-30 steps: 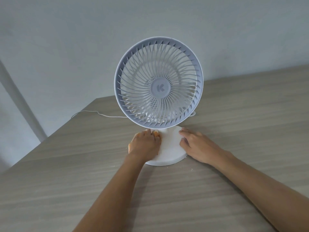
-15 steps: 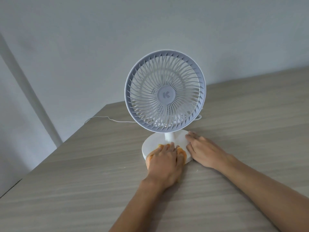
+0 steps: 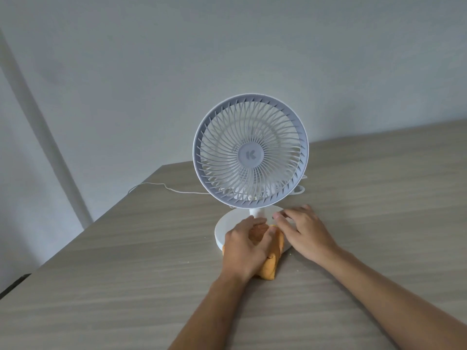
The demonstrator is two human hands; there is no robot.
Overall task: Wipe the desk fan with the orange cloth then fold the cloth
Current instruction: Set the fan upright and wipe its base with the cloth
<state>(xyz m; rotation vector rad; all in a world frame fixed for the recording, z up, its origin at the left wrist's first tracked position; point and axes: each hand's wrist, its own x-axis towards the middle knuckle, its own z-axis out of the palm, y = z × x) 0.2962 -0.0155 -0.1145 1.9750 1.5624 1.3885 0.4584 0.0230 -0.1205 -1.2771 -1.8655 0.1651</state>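
Note:
A white desk fan point(image 3: 250, 152) with a grey-rimmed round grille stands on a round white base point(image 3: 226, 226) on the wooden desk. The orange cloth point(image 3: 271, 263) lies bunched over the front of the base and hangs onto the desk. My left hand point(image 3: 243, 245) grips the cloth against the base, just in front of the fan's short stem. My right hand point(image 3: 302, 229) rests with spread fingers on the right side of the base, holding nothing.
The wooden desk point(image 3: 126, 286) runs out to its left edge near the wall. A thin white cable point(image 3: 161, 186) trails from behind the fan toward that edge. A plain grey wall rises behind.
My left hand has dragged the orange cloth across the base from its left side to the front middle near the stem. My right hand has slid further onto the base. The view has tilted upward.

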